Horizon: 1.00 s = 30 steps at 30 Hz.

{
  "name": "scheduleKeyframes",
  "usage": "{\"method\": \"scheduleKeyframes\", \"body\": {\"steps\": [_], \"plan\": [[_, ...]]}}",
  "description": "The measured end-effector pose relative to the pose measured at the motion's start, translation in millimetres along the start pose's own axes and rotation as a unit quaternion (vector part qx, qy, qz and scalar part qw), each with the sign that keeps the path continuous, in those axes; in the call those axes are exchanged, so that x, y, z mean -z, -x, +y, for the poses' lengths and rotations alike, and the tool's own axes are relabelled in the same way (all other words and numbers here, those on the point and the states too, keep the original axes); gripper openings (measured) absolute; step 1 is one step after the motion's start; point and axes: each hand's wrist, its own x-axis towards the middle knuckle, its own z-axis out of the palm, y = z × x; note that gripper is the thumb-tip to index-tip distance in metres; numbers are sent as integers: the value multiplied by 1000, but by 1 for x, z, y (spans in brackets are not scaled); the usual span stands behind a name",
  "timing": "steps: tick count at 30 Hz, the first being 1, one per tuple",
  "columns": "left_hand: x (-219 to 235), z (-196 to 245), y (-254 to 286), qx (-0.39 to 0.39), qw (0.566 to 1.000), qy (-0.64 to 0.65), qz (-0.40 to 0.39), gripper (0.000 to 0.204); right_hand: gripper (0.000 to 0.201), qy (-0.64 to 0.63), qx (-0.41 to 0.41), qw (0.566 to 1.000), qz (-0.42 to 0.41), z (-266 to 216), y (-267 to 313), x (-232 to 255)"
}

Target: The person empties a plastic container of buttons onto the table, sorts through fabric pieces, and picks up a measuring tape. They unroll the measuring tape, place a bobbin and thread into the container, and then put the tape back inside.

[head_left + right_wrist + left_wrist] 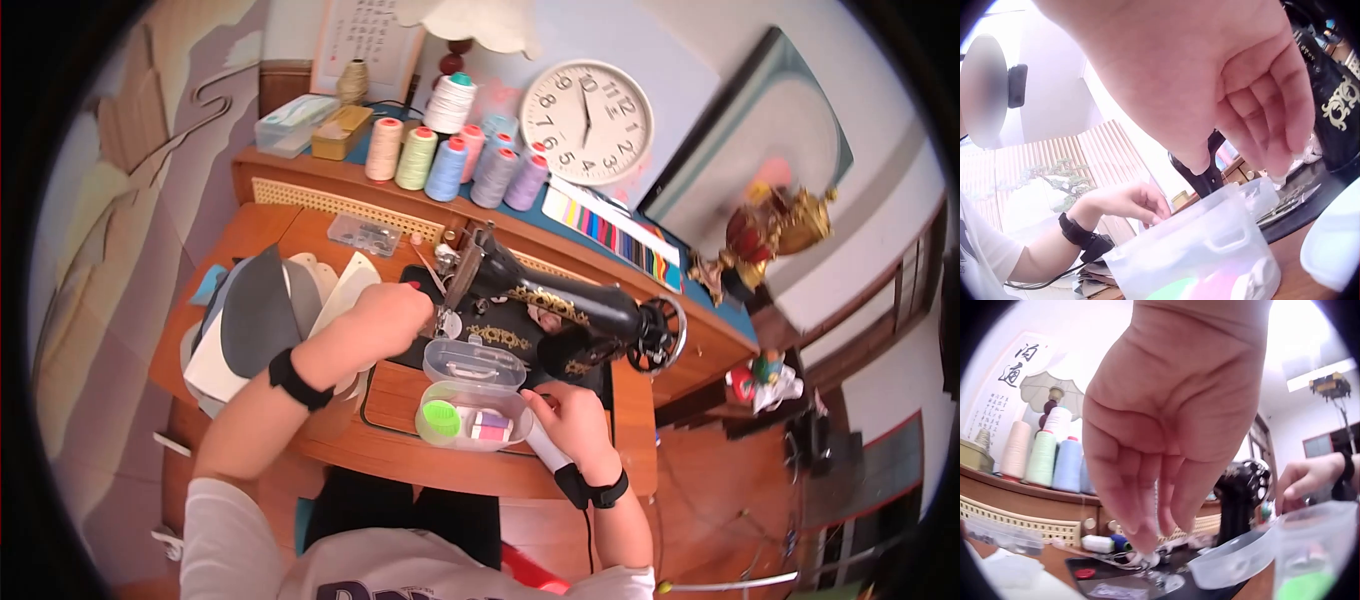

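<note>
Looking down from the head view, the left hand (392, 308) reaches in to the needle end of the black sewing machine (545, 310), fingers curled down toward the plate, probably because that is where thread or cloth has to be guided. The right hand (572, 418) rests on the tabletop (400, 450) just beside a clear plastic box (472, 415), its lid tipped open so the green and pink bits inside stay within reach; something white shows under that hand, and the fingers look bent round it. Cut fabric pieces (262, 318) lie stacked at the left, near the machine. Thread cones (455, 165) stand in a row on the shelf behind, beside a wall clock (587, 122) with plain numerals 1 to 12.

From the left wrist view, the left hand (1166, 437) hangs fingers-down, tips drawn together just above a small white thing on the machine bed; whether they pinch it I cannot tell. A scroll (1007, 381) on the wall carries brush-written characters, too small to read surely.

From the right wrist view, the right hand (1235, 94) has its fingers curled, a white tip showing at the fingertips above the clear plastic box (1204, 250). Gold ornament, no legible brand, decorates the sewing machine (1335, 106).
</note>
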Motion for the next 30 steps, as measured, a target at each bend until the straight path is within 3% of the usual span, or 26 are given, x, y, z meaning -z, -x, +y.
{"method": "scheduleKeyframes", "body": {"steps": [4,6,8,13,14,19,22,24,28,30], "plan": [[-36,-28,-35,50,996,-70,-24,9,28,8,-22,1000,-5,3,-6,10],[-49,-36,-50,21,995,-67,-66,16,27,1,-15,1000,-2,4,-4,8],[-64,-37,-55,25,995,-87,-51,19,25,5,-11,1000,-4,2,-1,8],[-66,-34,-58,27,993,-83,-81,23,20,-2,2,1000,-8,15,10,2],[-66,-33,-56,30,995,-79,-58,22,20,-4,-2,1000,-9,16,10,2],[-60,-29,-54,25,996,-75,-43,15,18,-2,8,1000,0,4,5,4],[-53,-26,-48,-2,994,-107,-10,10,17,-1,18,1000,15,-6,-3,3],[-44,-23,-42,40,995,-79,53,9,16,11,50,998,34,-13,-8,3],[8,12,1,31,995,-78,58,7,19,-79,63,995,22,-28,-17,6],[17,33,23,-63,994,-56,72,4,22,-117,81,989,25,-38,-20,4]]}}
